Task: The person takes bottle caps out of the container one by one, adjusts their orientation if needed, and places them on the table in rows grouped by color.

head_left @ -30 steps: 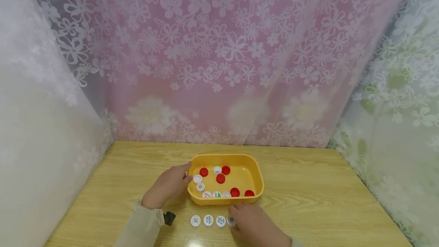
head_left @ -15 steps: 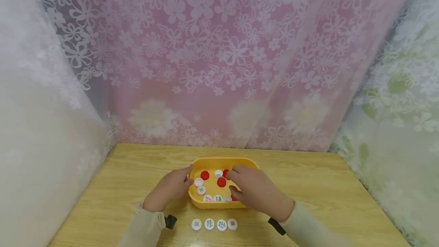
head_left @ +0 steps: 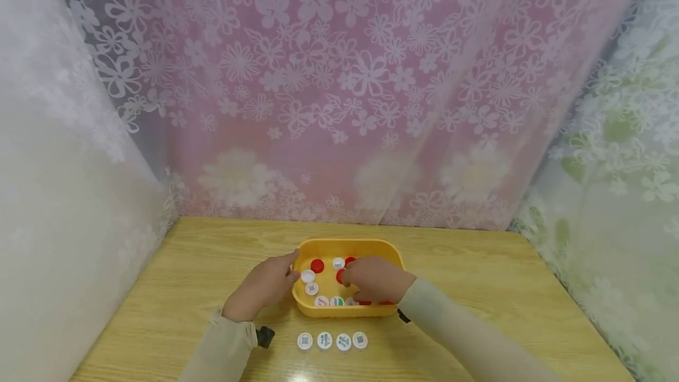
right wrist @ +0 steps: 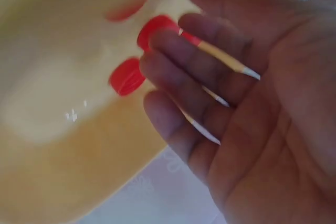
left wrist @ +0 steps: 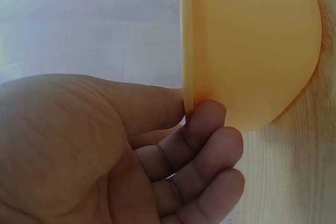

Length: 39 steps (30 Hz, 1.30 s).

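My left hand (head_left: 262, 287) pinches the left rim of a yellow plastic basin (head_left: 347, 312). In the left wrist view the thumb lies on one side of that rim and the fingertips on the other. Red and white bottle caps lie in the basin. My right hand (head_left: 378, 279) is over the basin's right half, its fingers loosely extended near a red bottle cap (head_left: 340, 276). The right wrist view shows these fingers (right wrist: 168, 77) beside red caps, one cap (right wrist: 127, 76) just past the fingertips; nothing is visibly gripped. The right hand hides part of the basin floor.
In front of the basin, several white bottle caps (head_left: 325, 341) form a row on the wooden table (head_left: 477, 287). White caps (head_left: 307, 276) lie along the basin's left and near sides. Floral curtains (head_left: 339, 134) surround the table at the back and sides.
My right hand has let go of the white cap at the row's right end and moved up into the basin, toward the red caps. The left hand stays on the rim.
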### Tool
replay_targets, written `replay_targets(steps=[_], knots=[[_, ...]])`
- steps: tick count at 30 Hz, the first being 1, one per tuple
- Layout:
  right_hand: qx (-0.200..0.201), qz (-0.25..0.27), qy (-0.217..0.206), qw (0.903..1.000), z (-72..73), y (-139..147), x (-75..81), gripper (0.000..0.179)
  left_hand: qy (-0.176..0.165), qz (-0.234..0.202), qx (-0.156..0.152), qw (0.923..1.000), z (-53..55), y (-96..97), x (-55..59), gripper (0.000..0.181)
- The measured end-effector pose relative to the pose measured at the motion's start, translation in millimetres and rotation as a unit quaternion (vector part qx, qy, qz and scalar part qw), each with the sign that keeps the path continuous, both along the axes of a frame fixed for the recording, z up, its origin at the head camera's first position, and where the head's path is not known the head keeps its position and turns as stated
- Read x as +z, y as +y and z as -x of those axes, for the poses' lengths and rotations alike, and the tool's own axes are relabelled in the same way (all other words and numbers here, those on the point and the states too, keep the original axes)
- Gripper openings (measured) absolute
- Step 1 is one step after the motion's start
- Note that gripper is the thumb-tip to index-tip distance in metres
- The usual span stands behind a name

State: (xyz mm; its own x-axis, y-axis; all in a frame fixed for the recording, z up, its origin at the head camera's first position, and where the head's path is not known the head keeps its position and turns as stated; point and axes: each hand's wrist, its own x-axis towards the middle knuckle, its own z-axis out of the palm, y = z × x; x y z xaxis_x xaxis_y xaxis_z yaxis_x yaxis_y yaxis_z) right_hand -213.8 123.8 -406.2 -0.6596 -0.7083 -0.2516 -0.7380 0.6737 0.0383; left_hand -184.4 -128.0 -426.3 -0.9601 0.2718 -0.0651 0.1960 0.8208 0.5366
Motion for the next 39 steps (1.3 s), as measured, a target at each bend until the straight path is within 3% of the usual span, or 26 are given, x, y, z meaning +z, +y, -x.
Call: replay_targets(steps=[4, 9, 14, 21, 28, 33, 39], knots=[[0.012, -0.033, -0.007, 0.9994, 3.8, -1, -3.5, 0.015, -0.005, -0.005, -0.002, 1.0, 0.4, 1.6, 0.4, 0.06], [0.044, -0.04, 0.004, 0.9982, 3.0, -3, -9.7, 0.015, -0.008, -0.009, 0.002, 0.9999, 0.0, 2.7, 1.7, 0.06], [0.031, -0.039, 0.01, 0.9987, -1.2, -7, -7.9, 0.017, -0.005, -0.002, 0.002, 1.0, -0.7, 2.5, 2.8, 0.06], [0.021, -0.013, 0.005, 0.9997, -2.3, -5, -8.4, 0.018, -0.003, 0.0, 0.003, 1.0, -0.1, 2.7, 3.8, 0.06], [0.049, 0.015, 0.021, 0.9985, 3.0, 5, -20.9, 0.02, -0.008, 0.002, 0.002, 1.0, -0.5, 3.3, 4.2, 0.06], [0.02, 0.029, 0.033, 0.9988, 6.7, 11, -22.1, 0.008, -0.012, 0.008, 0.006, 0.9999, -0.9, 3.9, 3.5, 0.061], [0.031, 0.026, 0.03, 0.9987, 6.6, 10, -19.1, 0.022, 0.004, 0.003, 0.004, 1.0, -0.9, 1.8, 1.9, 0.06]])
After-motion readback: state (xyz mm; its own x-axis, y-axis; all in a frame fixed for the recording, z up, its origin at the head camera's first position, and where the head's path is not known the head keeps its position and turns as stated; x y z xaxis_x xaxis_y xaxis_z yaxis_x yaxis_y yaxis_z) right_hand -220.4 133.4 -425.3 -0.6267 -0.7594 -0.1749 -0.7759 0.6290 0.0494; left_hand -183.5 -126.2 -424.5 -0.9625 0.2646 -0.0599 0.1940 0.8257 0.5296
